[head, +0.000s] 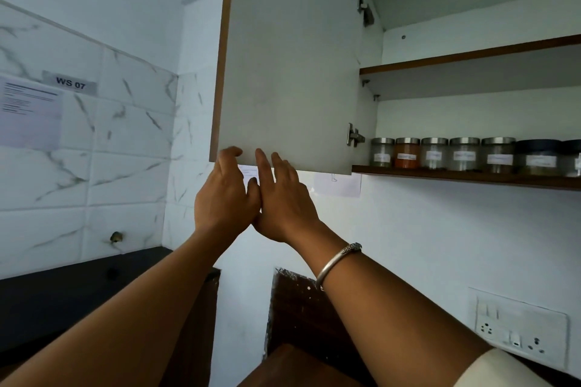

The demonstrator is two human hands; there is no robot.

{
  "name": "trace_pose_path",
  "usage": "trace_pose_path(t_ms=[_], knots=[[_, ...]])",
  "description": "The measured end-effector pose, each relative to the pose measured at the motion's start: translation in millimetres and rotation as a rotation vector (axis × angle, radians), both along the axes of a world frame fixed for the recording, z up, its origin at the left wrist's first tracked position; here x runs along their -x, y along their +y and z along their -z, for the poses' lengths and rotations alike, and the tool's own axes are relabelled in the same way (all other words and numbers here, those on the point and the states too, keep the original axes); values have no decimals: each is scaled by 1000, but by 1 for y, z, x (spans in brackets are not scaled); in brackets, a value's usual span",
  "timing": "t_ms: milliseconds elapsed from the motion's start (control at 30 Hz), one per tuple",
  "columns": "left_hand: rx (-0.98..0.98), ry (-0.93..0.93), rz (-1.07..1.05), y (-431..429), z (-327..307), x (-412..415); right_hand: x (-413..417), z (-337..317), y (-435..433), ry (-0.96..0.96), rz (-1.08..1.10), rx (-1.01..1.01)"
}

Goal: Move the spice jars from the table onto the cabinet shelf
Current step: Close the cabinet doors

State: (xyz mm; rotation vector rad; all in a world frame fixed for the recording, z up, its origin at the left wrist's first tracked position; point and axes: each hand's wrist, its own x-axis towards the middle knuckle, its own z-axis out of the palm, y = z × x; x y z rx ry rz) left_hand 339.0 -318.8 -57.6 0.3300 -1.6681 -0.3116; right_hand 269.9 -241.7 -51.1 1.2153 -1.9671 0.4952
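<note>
Glass spice jars point(465, 154) upright, rowed along shelf point(440, 173)

Hands point(256, 201) at door point(292, 56) edge (jars point(435, 154) on shelf point(471, 177))

Dim, bluish, soft light; wide-angle edges bend.

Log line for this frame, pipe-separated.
door: open | left hand: at door's bottom edge, grip unclear | right hand: flat against door edge | jars: row on shelf
</note>
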Motion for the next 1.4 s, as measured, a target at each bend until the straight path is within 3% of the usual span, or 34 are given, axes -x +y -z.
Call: trace_pose_path(t_ms=[167,300,433,567,867,1067,1233,1400], knots=[[3,154,-48,-6,-3,-7,-5,-3,-14,7,-53,11],[-184,101,-77,-13,-10,-6,-9,-1,-20,9,-88,21],[-232,18,90,-9,-10,-2,-10,0,-17,18,-123,83],[-203,86,148,-3,-10,-1,-9,-4,-7,79,-165,116],[95,227,170,30,-8,0,-8,-20,32,426,-269,306],[320,267,353,83,-21,18,19,-29,97,654,-279,387],[487,253,464,135,-31,45,41,-26,157,584,-282,398],[450,277,727,200,-28,84,80,-21,221,628,-269,365]])
